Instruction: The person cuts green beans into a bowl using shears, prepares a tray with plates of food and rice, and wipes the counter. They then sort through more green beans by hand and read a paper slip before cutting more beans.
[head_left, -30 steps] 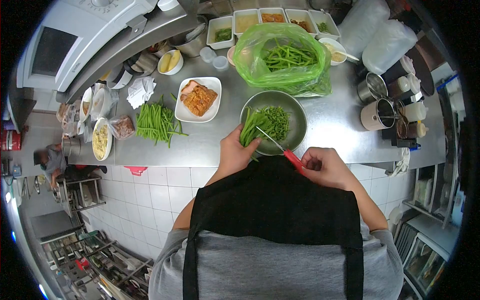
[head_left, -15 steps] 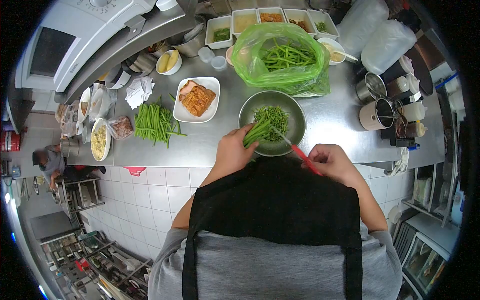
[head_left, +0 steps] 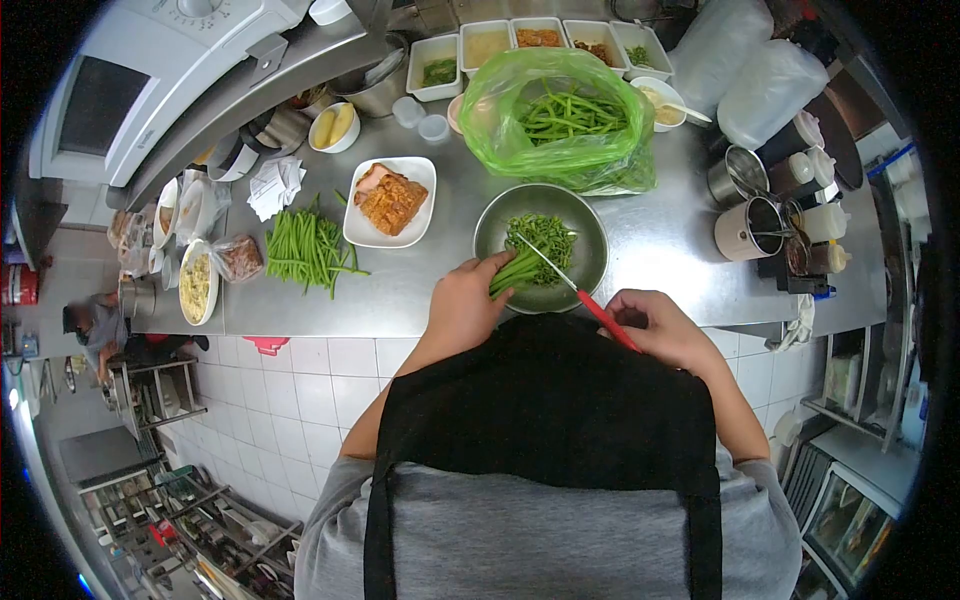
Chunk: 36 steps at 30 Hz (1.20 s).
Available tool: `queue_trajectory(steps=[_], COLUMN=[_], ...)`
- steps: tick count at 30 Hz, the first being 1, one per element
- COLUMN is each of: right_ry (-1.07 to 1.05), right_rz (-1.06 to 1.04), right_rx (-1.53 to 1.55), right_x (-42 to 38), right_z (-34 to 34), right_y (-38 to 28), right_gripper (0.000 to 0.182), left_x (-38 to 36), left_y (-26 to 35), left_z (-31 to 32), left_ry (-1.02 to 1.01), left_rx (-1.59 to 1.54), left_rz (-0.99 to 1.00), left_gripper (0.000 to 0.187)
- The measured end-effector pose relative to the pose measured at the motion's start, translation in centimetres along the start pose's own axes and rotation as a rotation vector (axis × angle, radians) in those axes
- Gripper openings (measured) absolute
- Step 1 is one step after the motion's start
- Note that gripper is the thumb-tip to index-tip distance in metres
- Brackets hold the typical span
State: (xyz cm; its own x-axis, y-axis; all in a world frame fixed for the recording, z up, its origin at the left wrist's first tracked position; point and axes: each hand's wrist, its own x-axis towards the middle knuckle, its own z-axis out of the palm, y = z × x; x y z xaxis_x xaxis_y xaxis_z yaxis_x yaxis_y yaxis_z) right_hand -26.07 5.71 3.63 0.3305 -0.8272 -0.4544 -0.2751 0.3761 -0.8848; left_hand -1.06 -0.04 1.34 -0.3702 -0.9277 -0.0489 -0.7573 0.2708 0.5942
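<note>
A steel bowl (head_left: 591, 220) stands near the counter's front edge, with chopped green bean pieces (head_left: 552, 232) inside. My left hand (head_left: 466, 303) is closed round a bunch of long green beans (head_left: 515, 272), their cut ends over the bowl. My right hand (head_left: 662, 325) grips red-handled scissors (head_left: 600, 313). Their slim metal blades point up and left across the bean ends; whether they are parted is not clear. Behind the bowl sits an open green plastic bag (head_left: 490, 135) of whole green beans (head_left: 570, 118).
Left of the bowl are a white dish (head_left: 428, 205) with browned meat and a pile of green beans (head_left: 305, 245). White tubs (head_left: 436, 92) line the back. Steel and beige pots (head_left: 745, 235) and sauce bottles (head_left: 828, 222) stand at the right. Another person (head_left: 95, 325) is far left.
The scissors' blades have moved slightly up and left, and more of their length shows. My left hand stays over the bowl with the bunch. The whole view shifted a little.
</note>
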Motion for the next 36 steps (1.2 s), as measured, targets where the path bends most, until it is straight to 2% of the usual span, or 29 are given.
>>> queue_trajectory(steps=[8,11,14,15,17,20,22,27,30,36], right_ry=[0.027,0.186,0.301,0.333,0.342,0.301,0.239,0.189,0.205,0.122], right_rz=[0.065,-0.002,-0.187,-0.217,-0.243,-0.271,-0.271,-0.166,-0.182,-0.101], right_rx=[0.07,-0.069,-0.263,-0.274,-0.304,-0.324,-0.338,-0.42,-0.377,-0.339], right_x=[-0.2,-1.4,-2.3,-2.3,-2.6,-2.4,-2.1,-1.5,-1.7,-2.2], right_z=[-0.8,-1.3,-1.7,-1.9,-1.9,-1.8,-1.2,-0.2,-0.4,-0.7], right_y=[1.2,0.9,-1.4,-1.4,-1.9,-1.4,-1.5,-1.2,-0.7,-0.8], right_gripper=[0.011,0.016,0.026,0.032,0.031,0.028,0.027,0.015,0.02,0.015], left_x=[0.0,0.3,0.4,0.4,0.2,0.1,0.1,0.2,0.2,0.7], left_y=[-0.8,-1.5,-1.9,-1.9,-1.9,-2.1,-2.0,-1.5,-2.1,-1.6], left_z=[0.2,-0.2,-1.3,-1.6,-1.8,-1.7,-1.7,-1.3,-0.6,-0.3], left_ry=[-0.006,0.053,-0.115,-0.135,-0.179,-0.201,-0.252,-0.418,-0.484,-0.552], left_rx=[-0.001,-0.239,-0.754,-0.822,-0.964,-1.005,-0.908,-0.794,-0.761,-0.778], left_rz=[0.058,-0.012,-0.242,-0.256,-0.282,-0.305,-0.283,-0.302,-0.27,-0.254], left_gripper=[0.043,0.041,0.037,0.036,0.035,0.034,0.033,0.03,0.03,0.029])
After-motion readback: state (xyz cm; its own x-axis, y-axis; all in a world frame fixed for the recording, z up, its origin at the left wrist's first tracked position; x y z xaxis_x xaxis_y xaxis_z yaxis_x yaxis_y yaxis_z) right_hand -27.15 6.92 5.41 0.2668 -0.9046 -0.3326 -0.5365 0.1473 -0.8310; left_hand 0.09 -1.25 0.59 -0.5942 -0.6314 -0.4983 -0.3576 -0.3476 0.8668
